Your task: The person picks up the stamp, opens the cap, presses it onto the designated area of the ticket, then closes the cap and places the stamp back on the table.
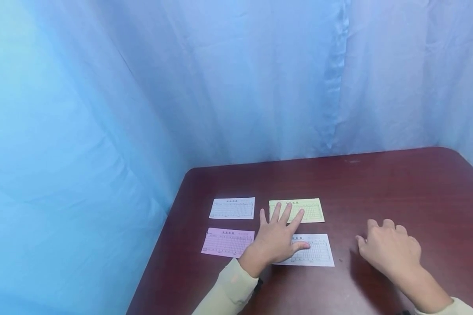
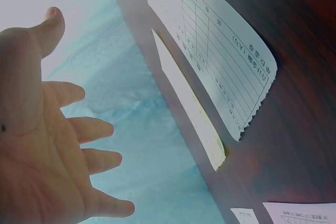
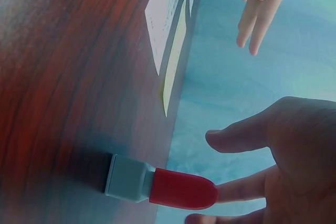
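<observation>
My left hand (image 1: 276, 240) hovers palm down with spread fingers over the lower right white slip (image 1: 315, 251) and the yellow slip (image 1: 315, 212), apart from the paper in the left wrist view. It holds nothing. To the right, my right hand (image 1: 394, 249) is above the table with its fingers loosely bent. In the right wrist view a stamp (image 3: 184, 188) with a red handle and grey base stands upright on the table. The fingers (image 3: 244, 188) are around its handle top while the thumb is apart. My hand hides the stamp in the head view.
A pink slip (image 1: 226, 241) lies at the lower left and another white slip (image 1: 232, 208) behind it. All the slips carry printed grids. The dark red-brown table (image 1: 378, 183) reaches back to a blue curtain (image 1: 260, 87).
</observation>
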Tool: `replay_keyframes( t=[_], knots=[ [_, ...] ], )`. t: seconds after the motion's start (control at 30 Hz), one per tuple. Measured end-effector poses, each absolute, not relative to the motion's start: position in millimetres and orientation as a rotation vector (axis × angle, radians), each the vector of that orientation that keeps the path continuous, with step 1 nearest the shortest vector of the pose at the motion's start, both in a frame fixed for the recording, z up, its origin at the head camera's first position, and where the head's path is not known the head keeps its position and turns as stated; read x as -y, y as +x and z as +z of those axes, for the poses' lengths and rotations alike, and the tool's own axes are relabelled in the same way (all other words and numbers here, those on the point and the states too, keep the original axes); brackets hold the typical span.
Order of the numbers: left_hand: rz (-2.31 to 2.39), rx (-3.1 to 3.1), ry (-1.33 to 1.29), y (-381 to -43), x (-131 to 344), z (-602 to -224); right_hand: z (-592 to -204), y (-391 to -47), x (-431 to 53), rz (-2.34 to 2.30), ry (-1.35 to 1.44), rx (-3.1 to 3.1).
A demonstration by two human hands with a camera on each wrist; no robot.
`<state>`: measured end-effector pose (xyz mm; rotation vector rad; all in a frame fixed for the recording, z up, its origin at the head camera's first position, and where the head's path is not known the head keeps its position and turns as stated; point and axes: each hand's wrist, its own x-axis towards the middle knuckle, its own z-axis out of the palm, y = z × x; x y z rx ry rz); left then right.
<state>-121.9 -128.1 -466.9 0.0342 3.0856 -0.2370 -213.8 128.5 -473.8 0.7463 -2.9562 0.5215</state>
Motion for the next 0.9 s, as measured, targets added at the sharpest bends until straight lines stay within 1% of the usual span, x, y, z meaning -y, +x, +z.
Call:
replay_keyframes(
  t=[0.5,0.73,0.9],
  knots=[
    [-0.205,-3.086,0.056,-120,124,-466,-478,-223,-133,0.543,0.795,3.147],
    [-0.208,-3.086,0.053,-120,123,-468,-476,-224,-130,0.557,0.812,3.099],
    [-0.110,-3.113,0.068,-119,122,-468,-470,-217,-124,0.682,0.831,2.973]
  ],
)
